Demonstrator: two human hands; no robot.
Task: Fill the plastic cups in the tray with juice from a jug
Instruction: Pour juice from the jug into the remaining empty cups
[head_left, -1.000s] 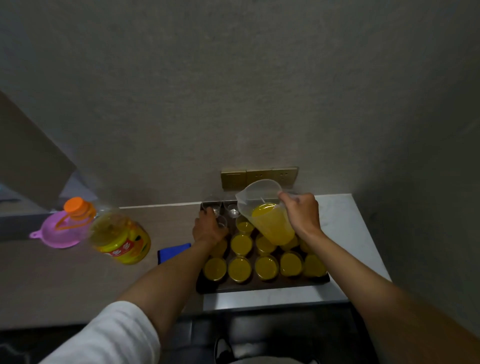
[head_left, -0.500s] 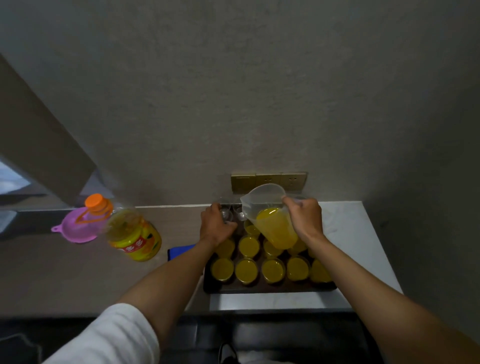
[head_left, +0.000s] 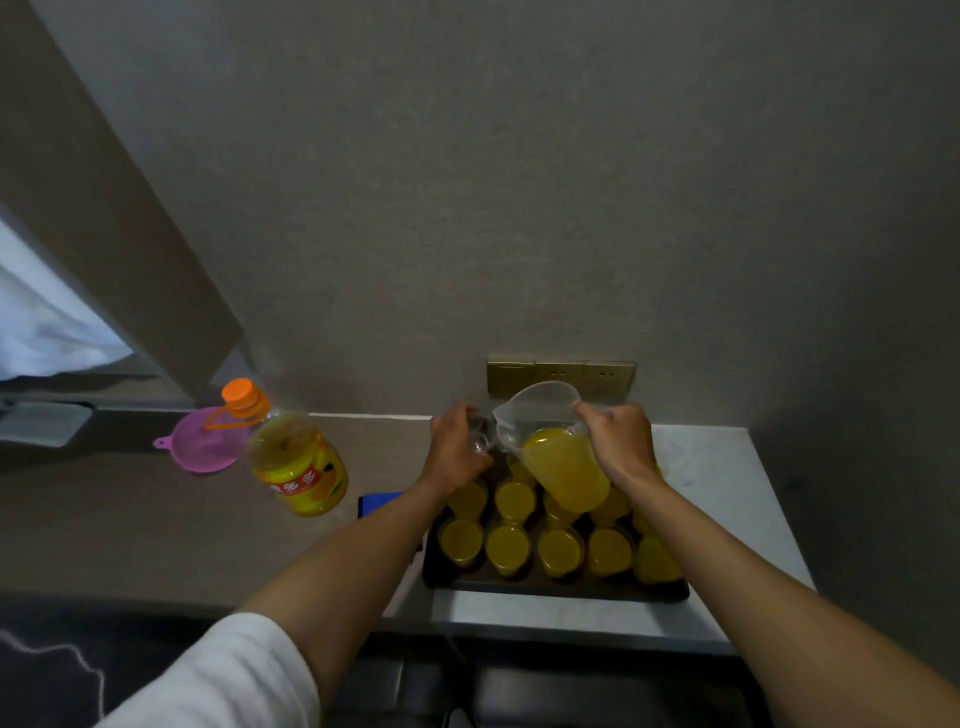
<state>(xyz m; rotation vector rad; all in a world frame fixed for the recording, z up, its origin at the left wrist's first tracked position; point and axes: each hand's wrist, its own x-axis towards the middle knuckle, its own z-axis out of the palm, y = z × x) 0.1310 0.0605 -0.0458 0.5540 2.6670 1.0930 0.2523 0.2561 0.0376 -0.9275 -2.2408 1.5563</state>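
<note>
Hands: 2. Jug: 1. Tray: 1. Filled cups: at least 10 visible, some hidden behind jug. Empty cup: 1, in hand. Juice bottle: 1. Funnel: 1.

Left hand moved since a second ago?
Yes. The left hand has lifted from the near cups toward the wall, now level with the clear plastic jug's spout, gripping an empty clear plastic cup above the dark tray.
</note>
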